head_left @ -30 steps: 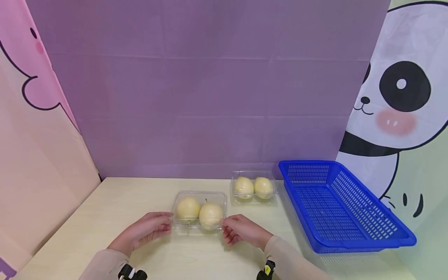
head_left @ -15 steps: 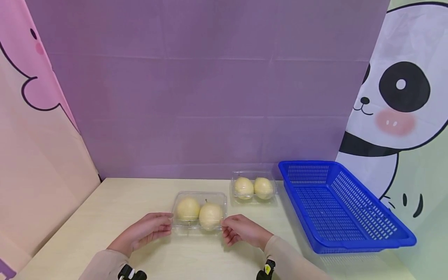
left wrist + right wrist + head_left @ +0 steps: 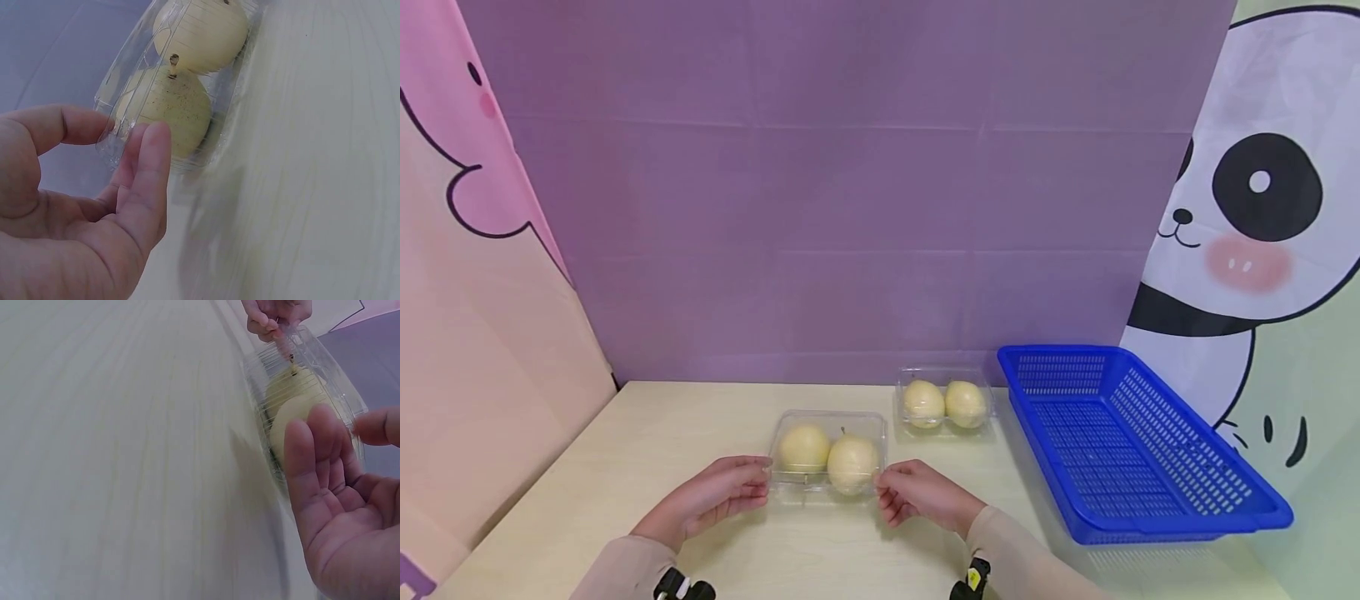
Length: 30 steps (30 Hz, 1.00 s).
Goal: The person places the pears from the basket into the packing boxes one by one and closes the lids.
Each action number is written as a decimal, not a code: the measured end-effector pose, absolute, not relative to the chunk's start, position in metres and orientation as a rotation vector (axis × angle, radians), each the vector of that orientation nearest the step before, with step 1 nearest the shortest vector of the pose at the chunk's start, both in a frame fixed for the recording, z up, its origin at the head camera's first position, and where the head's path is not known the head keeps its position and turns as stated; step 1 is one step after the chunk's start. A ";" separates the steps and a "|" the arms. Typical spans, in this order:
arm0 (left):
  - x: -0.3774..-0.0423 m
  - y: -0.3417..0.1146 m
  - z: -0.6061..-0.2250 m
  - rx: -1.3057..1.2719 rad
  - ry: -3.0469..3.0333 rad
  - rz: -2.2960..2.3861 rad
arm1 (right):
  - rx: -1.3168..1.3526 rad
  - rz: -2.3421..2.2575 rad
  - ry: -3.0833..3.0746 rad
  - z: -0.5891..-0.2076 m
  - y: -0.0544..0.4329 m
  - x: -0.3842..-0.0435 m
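A clear plastic box (image 3: 867,422) with two pale yellow pears stands mid-table in the head view, one pear (image 3: 852,464) slightly nearer than the other pear (image 3: 803,447). My left hand (image 3: 715,496) pinches the box's left front corner. In the left wrist view, the fingertips (image 3: 153,140) of that hand lie against the clear side. At the opposite front corner, my right hand (image 3: 928,496) grips the box with thumb and fingers. The right wrist view shows its palm (image 3: 350,544) turned up beside the plastic. The lid appears to lie over the fruit.
Behind and to the right sits a second clear box (image 3: 944,372) with two pears. A blue perforated basket (image 3: 1180,524) occupies the table's right side. A purple backdrop (image 3: 865,192) rises at the table's (image 3: 700,408) far edge, with printed panels at both sides.
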<state>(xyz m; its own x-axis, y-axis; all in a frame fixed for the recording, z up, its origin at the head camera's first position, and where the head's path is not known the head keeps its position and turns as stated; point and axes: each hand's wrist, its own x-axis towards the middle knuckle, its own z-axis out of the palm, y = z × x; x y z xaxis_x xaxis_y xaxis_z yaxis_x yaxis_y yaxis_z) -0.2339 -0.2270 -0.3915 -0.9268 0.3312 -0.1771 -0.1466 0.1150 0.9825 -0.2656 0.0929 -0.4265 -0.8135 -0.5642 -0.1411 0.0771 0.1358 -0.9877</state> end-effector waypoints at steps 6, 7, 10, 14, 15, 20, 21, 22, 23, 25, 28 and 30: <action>-0.233 -0.227 -0.391 0.189 2.010 1.885 | -0.451 -1.710 1.921 -0.426 0.093 -0.265; -0.233 -0.227 -0.391 0.191 2.003 1.889 | -0.450 -1.708 1.920 -0.426 0.093 -0.265; -0.234 -0.228 -0.391 0.201 1.993 1.899 | -0.450 -1.708 1.917 -0.425 0.093 -0.265; -0.234 -0.228 -0.391 0.203 1.992 1.908 | -0.456 -1.708 1.912 -0.423 0.093 -0.264; -0.234 -0.228 -0.392 0.201 1.992 1.911 | -0.457 -1.706 1.913 -0.423 0.093 -0.264; -0.234 -0.228 -0.392 0.181 2.000 1.918 | -0.459 -1.702 1.915 -0.424 0.093 -0.263; -0.234 -0.228 -0.392 0.179 2.003 1.917 | -0.458 -1.703 1.914 -0.424 0.093 -0.263; -0.234 -0.227 -0.392 0.174 2.007 1.916 | -0.457 -1.705 1.913 -0.424 0.092 -0.263; -0.234 -0.227 -0.392 0.171 2.011 1.916 | -0.456 -1.706 1.910 -0.424 0.092 -0.263; -0.234 -0.227 -0.392 0.163 2.018 1.911 | -0.456 -1.707 1.908 -0.423 0.092 -0.263; -0.234 -0.226 -0.391 0.155 2.019 1.910 | -0.461 -1.707 1.904 -0.423 0.092 -0.263; -0.235 -0.227 -0.392 0.154 2.017 1.912 | -0.465 -1.709 1.899 -0.422 0.092 -0.263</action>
<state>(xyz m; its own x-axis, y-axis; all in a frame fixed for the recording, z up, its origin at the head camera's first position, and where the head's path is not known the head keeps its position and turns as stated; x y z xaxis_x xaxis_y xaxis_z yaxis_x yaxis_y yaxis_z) -0.2348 -0.2265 -0.3915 -0.9306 0.3185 -0.1804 -0.1631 0.0803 0.9833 -0.2633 0.0923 -0.4224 -0.7957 -0.5841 -0.1603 0.0977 0.1373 -0.9857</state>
